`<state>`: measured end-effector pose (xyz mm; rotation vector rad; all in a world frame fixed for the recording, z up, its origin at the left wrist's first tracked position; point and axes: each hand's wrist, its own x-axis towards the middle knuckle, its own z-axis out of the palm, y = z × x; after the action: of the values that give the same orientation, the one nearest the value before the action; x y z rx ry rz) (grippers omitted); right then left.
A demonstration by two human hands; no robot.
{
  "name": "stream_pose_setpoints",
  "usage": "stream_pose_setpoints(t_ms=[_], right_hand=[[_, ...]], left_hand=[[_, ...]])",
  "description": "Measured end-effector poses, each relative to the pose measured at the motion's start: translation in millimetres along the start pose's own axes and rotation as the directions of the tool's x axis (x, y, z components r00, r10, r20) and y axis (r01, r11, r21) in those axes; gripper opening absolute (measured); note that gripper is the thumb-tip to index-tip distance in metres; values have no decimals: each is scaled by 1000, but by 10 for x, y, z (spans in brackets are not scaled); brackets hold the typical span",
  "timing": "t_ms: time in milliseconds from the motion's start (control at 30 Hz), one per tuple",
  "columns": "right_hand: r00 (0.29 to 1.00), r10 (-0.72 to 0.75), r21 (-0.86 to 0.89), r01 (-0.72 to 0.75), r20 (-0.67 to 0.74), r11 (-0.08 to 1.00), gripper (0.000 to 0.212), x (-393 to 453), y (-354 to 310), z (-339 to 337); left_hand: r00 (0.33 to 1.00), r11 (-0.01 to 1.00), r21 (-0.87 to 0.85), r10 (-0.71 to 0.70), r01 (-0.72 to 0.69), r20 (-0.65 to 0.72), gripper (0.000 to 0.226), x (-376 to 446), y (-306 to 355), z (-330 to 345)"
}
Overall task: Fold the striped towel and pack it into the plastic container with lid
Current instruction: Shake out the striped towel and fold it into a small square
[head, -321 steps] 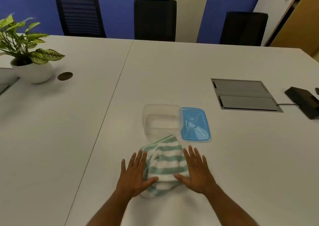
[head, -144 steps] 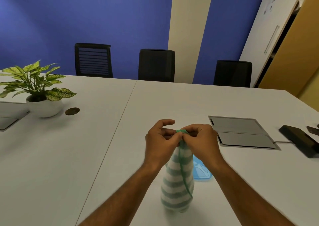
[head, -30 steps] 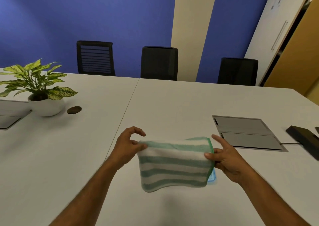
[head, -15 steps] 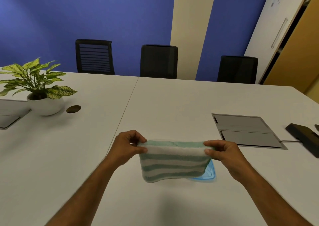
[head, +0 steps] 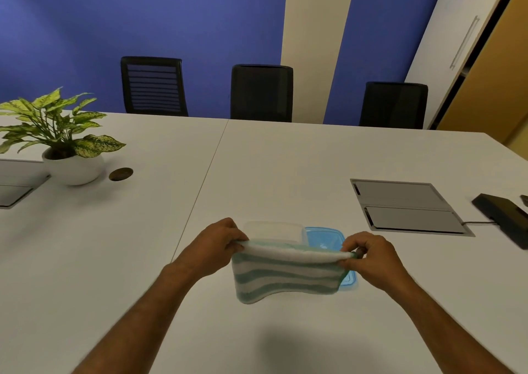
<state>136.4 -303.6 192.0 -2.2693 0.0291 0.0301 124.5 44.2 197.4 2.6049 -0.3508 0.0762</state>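
The green-and-white striped towel (head: 285, 278) hangs folded in the air above the table, stretched sideways. My left hand (head: 214, 243) pinches its upper left corner and my right hand (head: 371, 255) pinches its upper right corner. Just behind the towel's top edge stands the clear plastic container (head: 273, 231), mostly hidden by the cloth. The blue lid (head: 323, 235) lies flat on the table to the container's right, partly covered by the towel and my right hand.
A potted plant (head: 60, 142) in a white pot stands at the far left beside a brown round disc (head: 121, 173). A grey floor-box panel (head: 405, 208) and a black device (head: 503, 216) with a cable lie at the right. Three black chairs line the far edge.
Both hands have lowered the folded towel slightly and pulled it flatter, so the container's rim and more of the blue lid now show behind it. The view has tilted down a little.
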Motion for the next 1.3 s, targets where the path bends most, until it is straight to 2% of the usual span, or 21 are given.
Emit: stream_pose_setpoints(t_ms=[133, 300, 500, 600, 733, 800, 867, 967, 1067, 1167, 1233, 1267, 1300], right_hand=[[993, 45, -66, -38, 110, 997, 21, -70, 61, 91], [992, -15, -61, 23, 123, 998, 32, -166, 183, 283], [988, -150, -74, 147, -35, 986, 42, -254, 320, 448], [981, -184, -107, 177, -67, 978, 46, -410, 498, 608], [987, -145, -224, 156, 64, 962, 48, -745, 896, 924], [984, -58, -284, 104, 167, 953, 36, -906, 1067, 1073], [959, 20, -371, 89, 282, 924, 23, -1032, 1191, 1195], [891, 105, -507, 151, 442, 848, 31, -1169, 1329, 1325], [831, 169, -555, 189, 530, 810, 38, -1240, 1393, 1385], [801, 228, -538, 135, 554, 832, 38, -1259, 1420, 1382], [843, 241, -447, 0, 482, 894, 19, -1240, 1388, 1376], [880, 250, -371, -91, 405, 924, 11, -1214, 1373, 1382], [913, 275, -284, -189, 301, 940, 12, -1182, 1358, 1396]], left_hand=[[998, 998, 64, 22, -26, 61, 23, -83, -56, 94], [997, 997, 52, 50, -53, 56, 20, -208, -148, 189], [972, 975, 56, 221, -217, -85, 20, -394, -186, 179], [957, 959, 42, 281, -279, -75, 24, -579, -262, 365], [956, 956, 35, 288, -291, 55, 28, -967, -418, 921], [955, 963, 47, 255, -264, 150, 29, -1163, -490, 1209], [937, 959, 95, 237, -269, 258, 32, -1348, -547, 1444], [900, 951, 152, 193, -270, 391, 30, -1557, -579, 1702], [883, 976, 121, 108, -182, 456, 20, -1607, -614, 1810], [857, 986, 79, 88, -148, 508, 29, -1591, -706, 1823], [906, 997, -64, -14, 46, 424, 39, -1550, -693, 1787], [933, 980, -130, -99, 152, 345, 41, -1509, -665, 1772], [943, 943, -189, -222, 273, 249, 39, -1455, -628, 1768]])
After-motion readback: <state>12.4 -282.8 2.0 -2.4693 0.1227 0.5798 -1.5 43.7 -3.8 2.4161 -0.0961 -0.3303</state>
